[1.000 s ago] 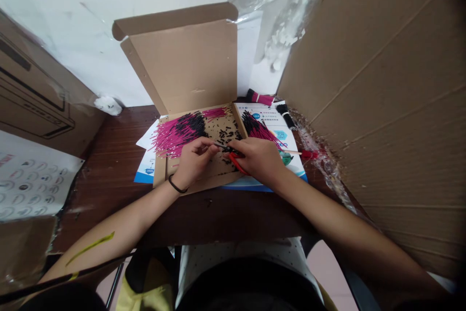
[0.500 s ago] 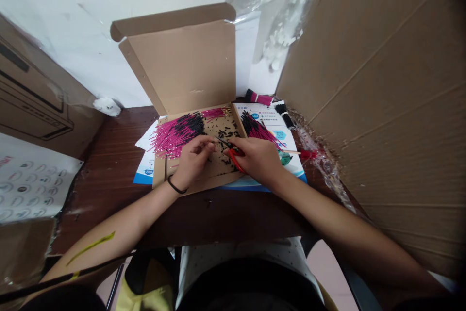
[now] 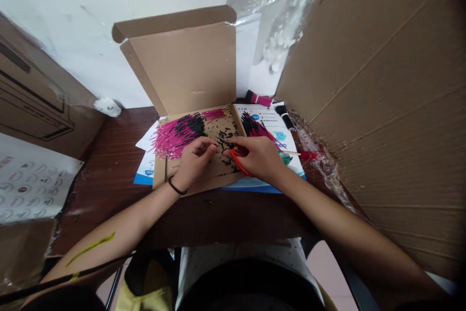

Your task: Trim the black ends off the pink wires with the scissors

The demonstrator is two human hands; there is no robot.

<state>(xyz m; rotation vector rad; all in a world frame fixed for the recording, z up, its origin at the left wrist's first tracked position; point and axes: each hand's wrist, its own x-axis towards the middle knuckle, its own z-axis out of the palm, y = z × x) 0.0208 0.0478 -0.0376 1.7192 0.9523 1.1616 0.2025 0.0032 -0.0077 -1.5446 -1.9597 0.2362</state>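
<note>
Over an open cardboard box (image 3: 160, 175), my right hand (image 3: 260, 158) grips a pair of scissors (image 3: 240, 164) with orange-red handles. Their dark blades point left toward the fingertips of my left hand (image 3: 194, 158). Thumb and index finger of that hand are pinched together; what they hold is too small to make out. Behind it in the box lies a heap of pink wires (image 3: 165, 139) with black sleeves at their ends. Small black scraps (image 3: 227, 134) are scattered over the box floor beneath the scissors.
Right of the box, more pink and black wires (image 3: 255, 126) lie on printed paper (image 3: 269, 185). Tied bundles (image 3: 259, 99) rest behind them. The raised box lid (image 3: 189, 68) stands at the back. Large cardboard (image 3: 382, 107) walls the right side, with a carton (image 3: 32, 92) at left.
The scissors' orange handle has swung out to the lower right, and the blades sit slightly further from my left fingertips. My left hand stays nearly in place.
</note>
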